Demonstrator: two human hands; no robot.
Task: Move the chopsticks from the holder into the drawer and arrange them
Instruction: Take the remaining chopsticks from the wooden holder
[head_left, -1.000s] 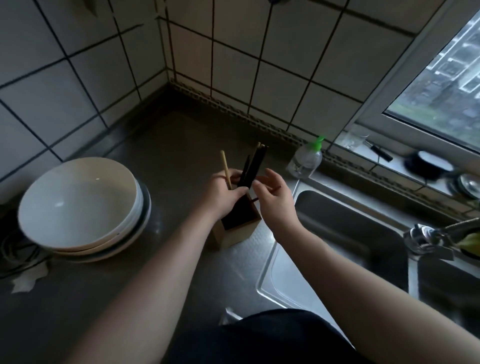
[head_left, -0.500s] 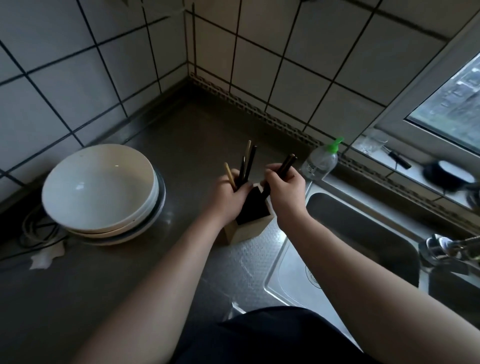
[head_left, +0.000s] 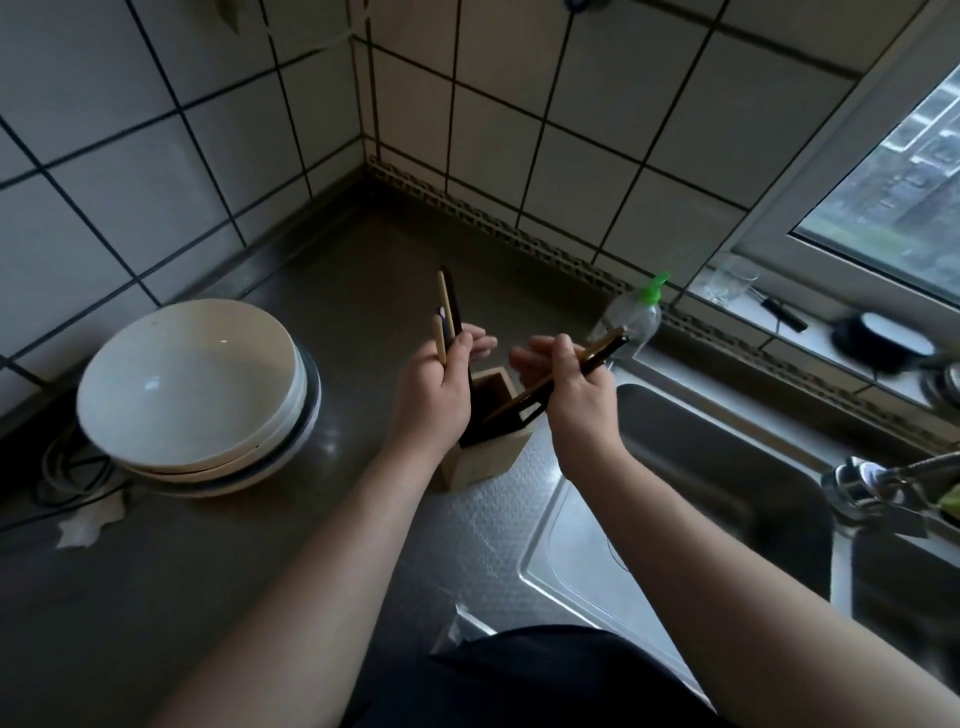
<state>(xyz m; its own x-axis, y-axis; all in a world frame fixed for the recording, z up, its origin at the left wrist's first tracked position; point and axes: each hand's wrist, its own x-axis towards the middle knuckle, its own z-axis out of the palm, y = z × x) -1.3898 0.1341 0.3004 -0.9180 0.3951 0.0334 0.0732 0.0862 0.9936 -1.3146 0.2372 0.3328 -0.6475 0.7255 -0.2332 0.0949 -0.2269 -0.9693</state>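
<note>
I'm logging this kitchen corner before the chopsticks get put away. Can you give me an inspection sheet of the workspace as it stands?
Surface: steel countertop, with the sink at its right.
Job's things: wooden holder upright; chopsticks in both hands, lower ends at the holder's mouth; drawer not in view.
Clutter: stacked white bowls, crumpled paper, clear bottle with green cap.
Hands: left hand grips the upright chopsticks; right hand grips the slanted chopsticks, which point toward the bottle.
Cables: dark cable left of the bowls.
Surroundings: tiled walls, window, faucet.
</note>
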